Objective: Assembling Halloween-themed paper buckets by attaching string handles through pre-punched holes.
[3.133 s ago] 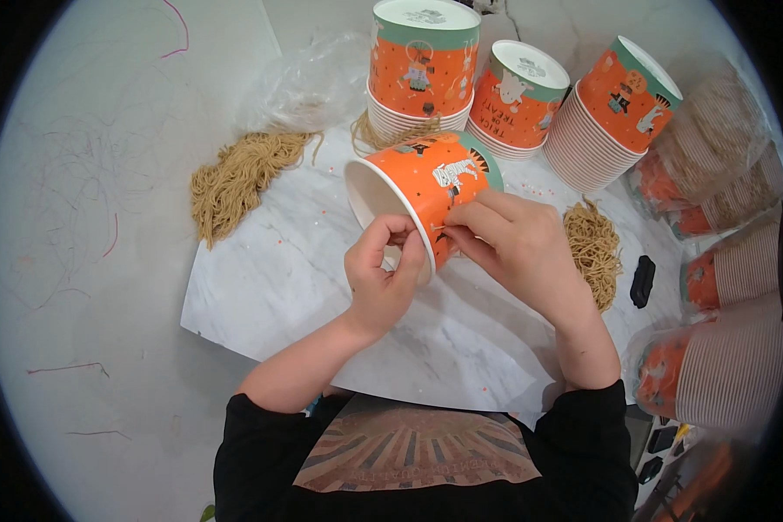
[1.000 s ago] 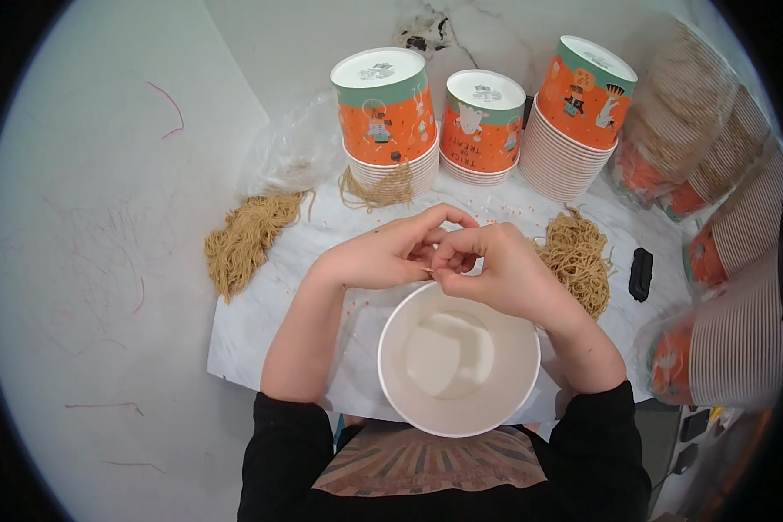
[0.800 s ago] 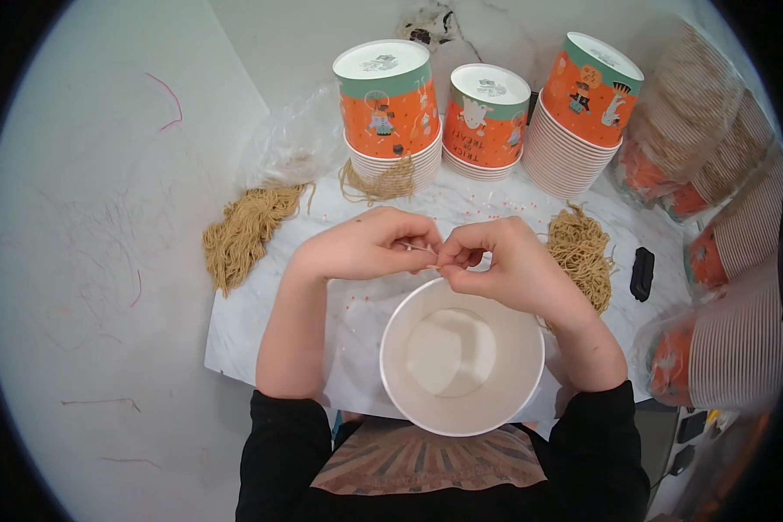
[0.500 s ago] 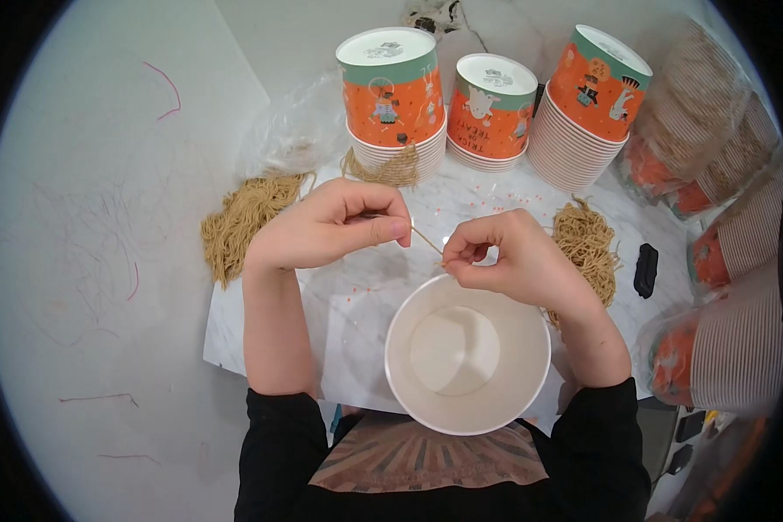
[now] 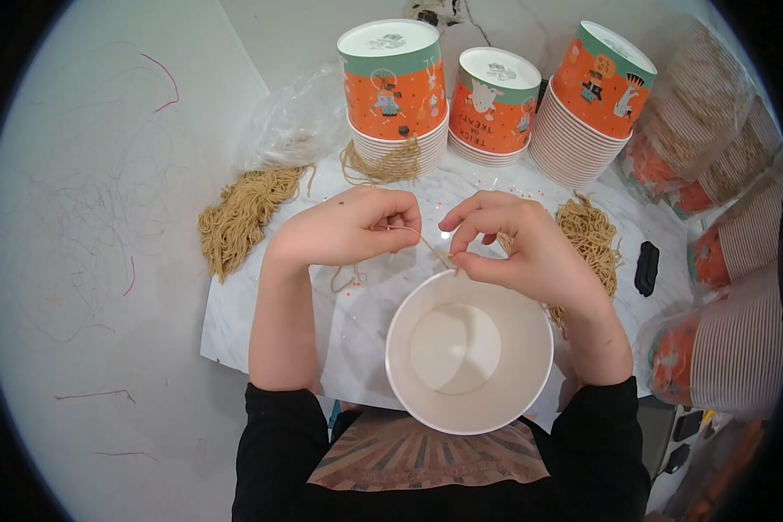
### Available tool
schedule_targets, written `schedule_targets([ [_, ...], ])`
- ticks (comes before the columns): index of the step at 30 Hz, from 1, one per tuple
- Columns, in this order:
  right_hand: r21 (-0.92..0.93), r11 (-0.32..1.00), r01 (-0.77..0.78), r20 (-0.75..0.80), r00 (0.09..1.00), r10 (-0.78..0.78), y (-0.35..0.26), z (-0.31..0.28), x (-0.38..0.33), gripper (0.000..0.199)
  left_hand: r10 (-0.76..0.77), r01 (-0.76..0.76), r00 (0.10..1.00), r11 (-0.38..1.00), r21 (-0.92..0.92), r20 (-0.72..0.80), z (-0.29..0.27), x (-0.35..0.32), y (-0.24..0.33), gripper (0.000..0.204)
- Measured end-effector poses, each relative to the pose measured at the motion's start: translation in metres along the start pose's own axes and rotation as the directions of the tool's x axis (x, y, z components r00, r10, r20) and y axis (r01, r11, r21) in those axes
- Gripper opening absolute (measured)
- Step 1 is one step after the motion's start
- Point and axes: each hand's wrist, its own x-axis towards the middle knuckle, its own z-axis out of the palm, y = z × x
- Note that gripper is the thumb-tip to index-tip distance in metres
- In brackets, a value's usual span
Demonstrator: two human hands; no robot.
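Pinched between both hands, left hand (image 5: 344, 228) and right hand (image 5: 518, 248), a tan string (image 5: 418, 237) stretches taut at 12 o'clock of the white paper cup (image 5: 468, 352).

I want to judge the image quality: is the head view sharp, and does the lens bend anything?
Head view: sharp in the middle, where the left hand and right hand pinch a thin string over the white cup; the cup stacks near the rim bend; corners are black; light is even.

We list a paper cup (image 5: 468, 358) — matt white, smooth inside; tan twine (image 5: 409, 233) — thin, fibrous; rough twine bundles (image 5: 239, 216); a glossy marbled sheet (image 5: 261, 339); crinkled clear plastic bag (image 5: 291, 126); printed paper cup stacks (image 5: 393, 83), satin-finished.
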Motion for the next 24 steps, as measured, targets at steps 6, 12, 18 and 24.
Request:
schedule_targets([
  [6, 0.206, 0.965, -0.165, 0.149, 0.979, 0.136, -0.006, -0.008, 0.001, 0.007, 0.080, -0.081, 0.996, 0.997, -0.013, -0.035, 0.005, 0.003, 0.003, 0.016],
  [12, 0.481, 0.831, -0.279, 0.154, 0.960, 0.234, -0.008, -0.008, 0.001, 0.010, 0.085, -0.085, 0.996, 0.996, -0.006, -0.020, 0.012, 0.003, 0.009, 0.015],
  [18, 0.027, 0.985, -0.170, -0.089, 0.981, 0.172, -0.003, -0.005, 0.002, 0.014, 0.107, -0.101, 0.993, 0.989, 0.110, -0.050, 0.011, 0.001, 0.019, 0.016],
  [24, -0.110, 0.985, -0.135, -0.137, 0.983, 0.120, 0.003, 0.004, 0.003, 0.014, 0.110, -0.098, 0.987, 0.990, 0.106, -0.121, 0.013, 0.000, 0.016, 0.014],
])
